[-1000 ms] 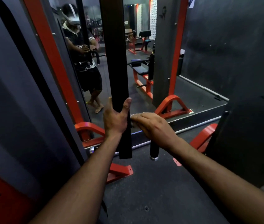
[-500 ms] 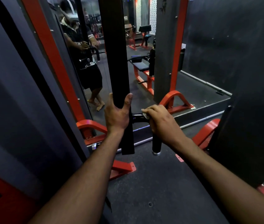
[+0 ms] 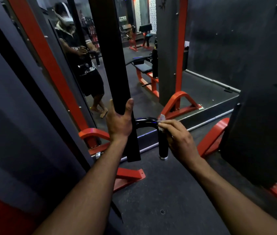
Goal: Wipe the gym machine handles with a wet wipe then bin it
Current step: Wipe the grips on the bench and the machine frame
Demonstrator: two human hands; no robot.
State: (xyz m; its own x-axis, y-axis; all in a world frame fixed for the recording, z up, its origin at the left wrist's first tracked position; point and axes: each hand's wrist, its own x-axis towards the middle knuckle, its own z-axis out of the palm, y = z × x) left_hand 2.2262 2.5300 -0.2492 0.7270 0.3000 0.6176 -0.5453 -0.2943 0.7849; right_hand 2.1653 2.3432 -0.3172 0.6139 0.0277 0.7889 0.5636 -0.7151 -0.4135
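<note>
Dark rubber floor [image 3: 159,200] is seen nearest, crossed by both bare forearms. The left hand [image 3: 119,123] is wrapped round the flat black vertical machine bar [image 3: 115,78], thumb up along its right edge. Just right of it, the curved glossy black metal handle [image 3: 151,122] bends down into a black grip with a chrome end cap. The right hand [image 3: 179,141] is curled against that bend, fingertips pinching a small crumpled pale wet wipe [image 3: 161,118] onto the handle's top corner. Beyond, red steel frame feet [image 3: 179,104] and a wall mirror [image 3: 139,53] are noted.
</note>
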